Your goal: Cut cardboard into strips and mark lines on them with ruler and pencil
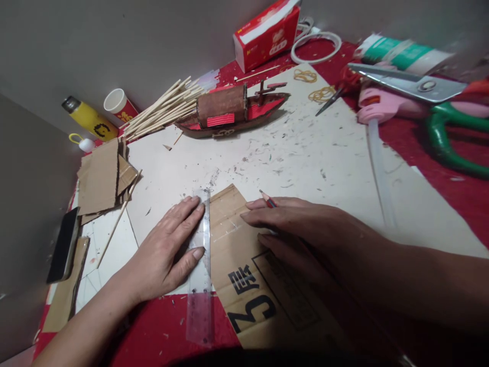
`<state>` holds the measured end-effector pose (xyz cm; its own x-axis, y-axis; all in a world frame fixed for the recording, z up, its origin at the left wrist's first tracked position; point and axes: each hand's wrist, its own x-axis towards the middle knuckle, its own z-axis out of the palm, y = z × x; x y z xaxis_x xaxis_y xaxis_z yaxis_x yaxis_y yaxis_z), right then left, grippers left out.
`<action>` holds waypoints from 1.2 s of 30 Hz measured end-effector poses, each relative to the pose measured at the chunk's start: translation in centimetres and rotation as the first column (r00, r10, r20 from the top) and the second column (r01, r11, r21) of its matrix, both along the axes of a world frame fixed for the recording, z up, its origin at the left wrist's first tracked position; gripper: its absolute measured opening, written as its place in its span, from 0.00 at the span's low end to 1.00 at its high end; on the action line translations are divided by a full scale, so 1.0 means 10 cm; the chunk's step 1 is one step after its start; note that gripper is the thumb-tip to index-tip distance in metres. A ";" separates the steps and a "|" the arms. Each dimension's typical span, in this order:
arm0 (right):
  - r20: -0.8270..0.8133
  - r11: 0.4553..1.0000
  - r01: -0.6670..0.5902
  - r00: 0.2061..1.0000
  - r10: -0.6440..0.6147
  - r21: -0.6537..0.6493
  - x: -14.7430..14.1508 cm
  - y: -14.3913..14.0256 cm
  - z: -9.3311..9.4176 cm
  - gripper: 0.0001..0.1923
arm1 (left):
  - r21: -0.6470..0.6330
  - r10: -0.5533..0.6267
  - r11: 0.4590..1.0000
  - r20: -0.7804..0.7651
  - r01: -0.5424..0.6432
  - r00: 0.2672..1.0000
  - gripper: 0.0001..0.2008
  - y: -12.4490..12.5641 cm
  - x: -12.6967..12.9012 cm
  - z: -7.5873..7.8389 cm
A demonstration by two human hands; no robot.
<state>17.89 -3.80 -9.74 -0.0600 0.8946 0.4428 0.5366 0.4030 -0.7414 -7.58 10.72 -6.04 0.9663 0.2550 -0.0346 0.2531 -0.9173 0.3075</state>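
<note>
My left hand (170, 250) lies flat with fingers spread on a clear plastic ruler (201, 270), pressing it along the left edge of a brown cardboard piece (244, 275) with black print. My right hand (301, 221) rests on the cardboard and holds a pencil (267, 198), its red-tipped end sticking up past the fingers. Both lie on a pale scuffed board (305, 153) over a red cloth.
A cardboard model boat (233, 109) and a bundle of wooden sticks (164, 109) sit at the back. Cardboard scraps (101, 178) and a phone (63, 244) lie left. Scissors (420, 86), a pink glue gun (382, 102), a tissue box (267, 33) and rubber bands (313, 84) are at right.
</note>
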 end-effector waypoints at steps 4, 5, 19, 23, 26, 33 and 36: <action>0.013 1.000 0.018 1.000 -0.018 -0.018 -0.01 0.00 0.02 0.10 | -0.010 -0.010 1.000 0.022 0.010 1.000 0.33 0.01 0.01 -0.01; 0.021 1.000 0.020 1.000 -0.019 -0.020 -0.02 0.01 0.02 0.09 | -0.012 -0.011 1.000 0.028 0.011 1.000 0.33 0.02 0.01 -0.01; 0.042 0.998 0.042 0.998 -0.041 -0.042 -0.02 0.00 0.02 0.09 | -0.036 -0.025 0.999 0.046 0.027 0.999 0.33 0.02 0.05 -0.02; 0.061 0.999 0.031 0.998 -0.029 -0.034 -0.01 -0.01 0.03 0.10 | -0.040 -0.015 0.999 0.035 0.016 0.999 0.33 0.02 0.06 -0.01; 0.055 0.999 0.018 0.998 -0.016 -0.038 0.00 -0.01 0.01 0.09 | -0.042 -0.008 0.999 0.044 0.010 0.999 0.33 0.03 0.05 -0.02; 0.077 0.998 0.022 0.997 -0.017 -0.061 0.01 0.00 0.01 0.10 | -0.040 -0.001 0.999 0.078 0.004 0.997 0.33 0.01 0.06 -0.06; 0.077 0.998 0.022 0.997 -0.018 -0.052 0.01 -0.01 0.02 0.10 | -0.021 -0.002 1.000 0.093 0.003 0.996 0.33 0.00 0.07 -0.07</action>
<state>17.97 -3.91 -9.58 -0.0740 0.9180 0.3897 0.5997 0.3532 -0.7180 -6.89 10.74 -6.74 0.9662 0.2528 0.0500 0.2203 -0.9110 0.3486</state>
